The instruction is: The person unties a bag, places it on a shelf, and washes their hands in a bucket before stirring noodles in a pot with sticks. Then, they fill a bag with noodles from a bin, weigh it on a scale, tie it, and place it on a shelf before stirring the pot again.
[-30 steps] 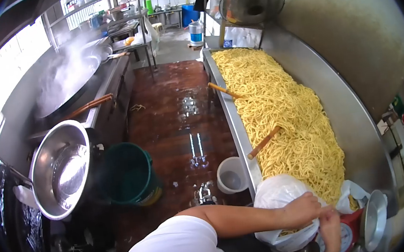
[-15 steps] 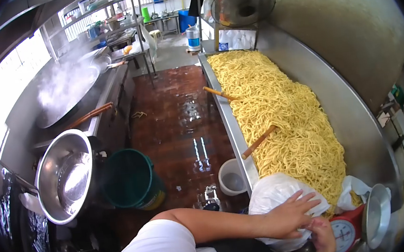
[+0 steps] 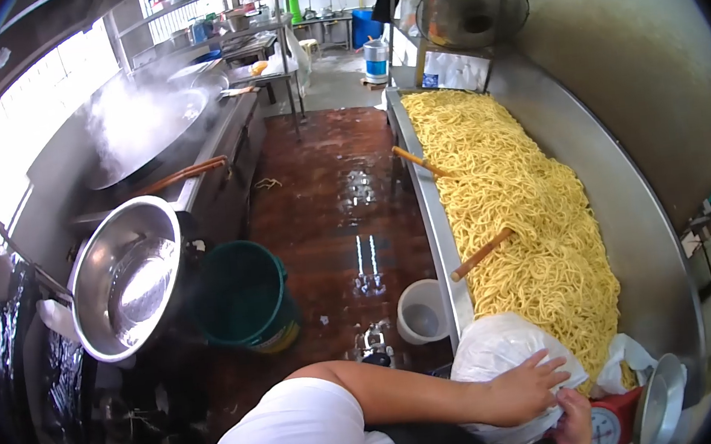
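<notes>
A bulging white plastic bag [image 3: 504, 346] leans at the near end of a metal trough [image 3: 459, 298], against a long heap of yellow noodles [image 3: 526, 214]. My left hand [image 3: 526, 390] lies across the bag with its fingers spread. Beside it, my right hand [image 3: 574, 425] is closed with bent fingers at the bag's right edge; part of it is hidden by the frame's bottom. Just to its right stands a red dial scale [image 3: 608, 427] with a metal pan [image 3: 660, 402]. Another white bag [image 3: 624, 360] holding some noodles lies behind the scale.
Wooden sticks [image 3: 483, 254] poke out of the noodles. On the wet brown floor [image 3: 327, 190] stand a white bucket [image 3: 423, 322] and a green bin [image 3: 247, 292]. A steel basin [image 3: 126, 283] and a steaming wok [image 3: 151, 147] are at left; a fan [image 3: 472, 9] is at the back.
The view has swung left, so most surroundings sit farther right. Both hands stay at the bag; the right hand's fingers now show slightly apart from the left hand.
</notes>
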Tool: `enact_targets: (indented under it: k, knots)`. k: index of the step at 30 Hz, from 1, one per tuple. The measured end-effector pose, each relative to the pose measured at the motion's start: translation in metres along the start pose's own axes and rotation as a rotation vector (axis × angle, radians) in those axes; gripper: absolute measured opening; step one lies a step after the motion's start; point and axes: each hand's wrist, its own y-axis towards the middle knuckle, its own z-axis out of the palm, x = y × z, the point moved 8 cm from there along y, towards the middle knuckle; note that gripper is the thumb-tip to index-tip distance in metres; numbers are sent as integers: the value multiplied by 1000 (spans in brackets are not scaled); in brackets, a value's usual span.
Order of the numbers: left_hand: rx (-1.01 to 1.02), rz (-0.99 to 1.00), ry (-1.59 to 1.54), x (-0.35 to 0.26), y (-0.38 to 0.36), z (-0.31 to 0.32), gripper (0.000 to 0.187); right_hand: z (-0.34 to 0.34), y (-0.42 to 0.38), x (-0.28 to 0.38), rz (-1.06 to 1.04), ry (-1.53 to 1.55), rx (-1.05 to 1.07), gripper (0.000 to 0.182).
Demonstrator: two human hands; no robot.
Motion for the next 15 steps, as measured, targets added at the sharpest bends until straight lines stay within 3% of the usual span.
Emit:
enact_targets:
  k: [2,4,5,7,9,12,14,15]
  knots:
    - [84,-58,-148,3,-4,-2,21,1,6,9,-80,-19,-58,26]
    - [165,-189,-680,12,-11,-13,24,-7,6,42,-446,-282,-191,38]
    - [136,-202,-698,20,-23,-22,30,-15,14,40,-438,-282,-213,38]
    - [291,-460,-805,51,-60,-20,33,-30,41,28,-465,-444,-269,45]
    - [317,-847,-970,67,-95,-40,36,-49,59,0,-453,-449,-309,47]
    - [320,-1024,-1193,78,-113,-42,29,-45,43,-3,-416,-498,-340,51]
    - [307,-979,-1244,78,-97,-51,19,-48,25,-3,-405,-537,-378,52]
    - [201,-977,-1349,82,-87,-51,7,-54,17,-12,-392,-572,-394,51]
